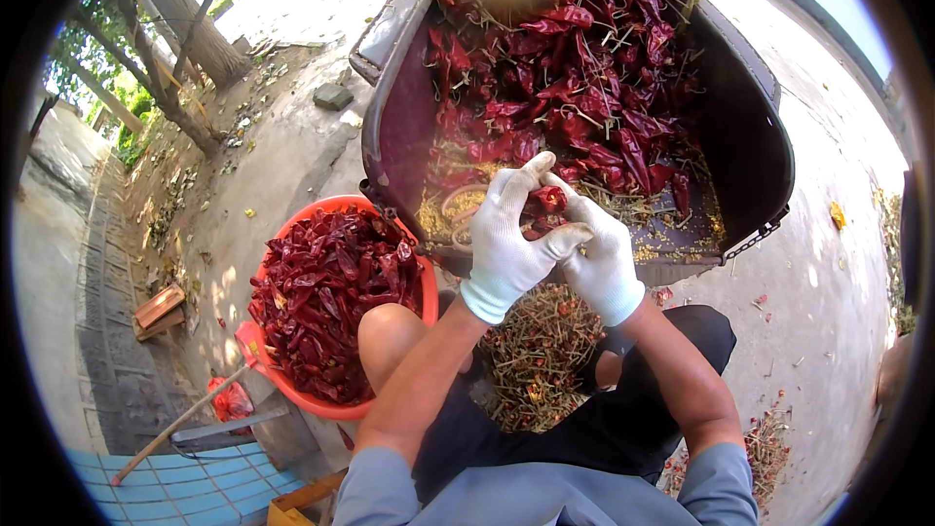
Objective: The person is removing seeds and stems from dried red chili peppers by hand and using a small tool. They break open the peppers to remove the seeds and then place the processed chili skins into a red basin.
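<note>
Both hands wear white knit gloves and meet at the near edge of a metal cart bed (pixel 752 183). Between my left hand (pixel 511 234) and my right hand (pixel 603 256) is a dried red chili pepper (pixel 549 199), held at the fingers and partly hidden by them. Beyond the hands, a large heap of dried red chili peppers (pixel 577 95) with stems fills the cart bed. Yellow seeds (pixel 438 223) and stem bits lie on its floor. To the left stands an orange-red plastic basin (pixel 431 292) full of dried peppers (pixel 336 299).
A pile of pepper stems (pixel 540 358) lies on the ground between my legs, and more stems (pixel 767 446) are scattered at the right. A wooden stick (pixel 179 424) leans by the basin. Wood blocks (pixel 159 310) and trees (pixel 193 29) are at left. A chain (pixel 760 237) hangs from the cart.
</note>
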Action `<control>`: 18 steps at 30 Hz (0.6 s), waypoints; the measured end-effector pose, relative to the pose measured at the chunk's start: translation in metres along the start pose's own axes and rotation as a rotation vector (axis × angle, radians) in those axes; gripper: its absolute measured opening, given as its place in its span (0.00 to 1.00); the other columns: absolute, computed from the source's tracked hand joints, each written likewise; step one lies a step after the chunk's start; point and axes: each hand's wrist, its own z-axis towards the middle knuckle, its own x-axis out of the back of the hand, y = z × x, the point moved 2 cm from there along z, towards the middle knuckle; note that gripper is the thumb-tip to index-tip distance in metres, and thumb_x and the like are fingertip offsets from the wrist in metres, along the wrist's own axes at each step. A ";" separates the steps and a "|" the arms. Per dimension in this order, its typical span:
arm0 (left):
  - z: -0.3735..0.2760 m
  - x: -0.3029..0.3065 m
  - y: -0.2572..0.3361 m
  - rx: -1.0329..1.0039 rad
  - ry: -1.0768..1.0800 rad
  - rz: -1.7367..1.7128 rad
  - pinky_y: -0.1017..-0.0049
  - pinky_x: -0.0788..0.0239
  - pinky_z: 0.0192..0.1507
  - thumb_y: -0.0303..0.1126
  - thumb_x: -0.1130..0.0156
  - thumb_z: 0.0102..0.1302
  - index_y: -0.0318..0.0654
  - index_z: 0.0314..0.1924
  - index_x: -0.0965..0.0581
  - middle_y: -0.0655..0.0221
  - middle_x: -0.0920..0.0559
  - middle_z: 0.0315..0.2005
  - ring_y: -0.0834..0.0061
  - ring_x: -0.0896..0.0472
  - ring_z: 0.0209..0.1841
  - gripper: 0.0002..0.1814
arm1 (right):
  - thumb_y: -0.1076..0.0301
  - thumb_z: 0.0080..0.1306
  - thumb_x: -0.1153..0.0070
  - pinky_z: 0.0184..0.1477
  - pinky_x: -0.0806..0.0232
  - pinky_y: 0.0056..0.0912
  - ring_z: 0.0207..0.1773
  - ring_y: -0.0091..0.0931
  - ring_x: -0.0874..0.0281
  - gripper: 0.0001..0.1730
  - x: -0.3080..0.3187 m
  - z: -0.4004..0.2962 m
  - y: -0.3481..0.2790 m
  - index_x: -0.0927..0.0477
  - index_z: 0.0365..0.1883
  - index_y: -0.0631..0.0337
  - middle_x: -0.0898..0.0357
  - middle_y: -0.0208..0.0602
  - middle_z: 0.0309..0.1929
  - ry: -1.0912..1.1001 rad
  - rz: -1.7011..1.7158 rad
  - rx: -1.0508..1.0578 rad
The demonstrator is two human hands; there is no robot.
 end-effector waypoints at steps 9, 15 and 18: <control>-0.009 -0.002 -0.007 0.440 0.233 -0.823 0.71 0.27 0.54 0.70 0.52 0.72 0.33 0.68 0.30 0.72 0.22 0.45 0.76 0.22 0.47 0.45 | 0.67 0.57 0.27 0.47 0.25 0.35 0.44 0.36 0.17 0.40 -0.026 -0.004 -0.010 0.28 0.67 0.62 0.20 0.44 0.45 0.105 0.005 -0.024; -0.009 0.004 -0.004 0.446 0.259 -0.981 0.72 0.26 0.53 0.67 0.56 0.75 0.33 0.69 0.32 0.71 0.22 0.46 0.76 0.21 0.46 0.43 | 0.75 0.53 0.27 0.46 0.23 0.32 0.43 0.32 0.17 0.42 -0.035 -0.002 -0.017 0.29 0.68 0.62 0.19 0.41 0.44 0.142 -0.002 -0.059; -0.007 0.006 0.005 0.445 0.266 -1.079 0.73 0.28 0.55 0.64 0.55 0.76 0.34 0.70 0.32 0.70 0.22 0.49 0.79 0.22 0.49 0.41 | 0.77 0.53 0.28 0.44 0.23 0.31 0.43 0.29 0.17 0.43 -0.035 -0.001 -0.022 0.30 0.69 0.62 0.18 0.41 0.44 0.159 -0.012 -0.042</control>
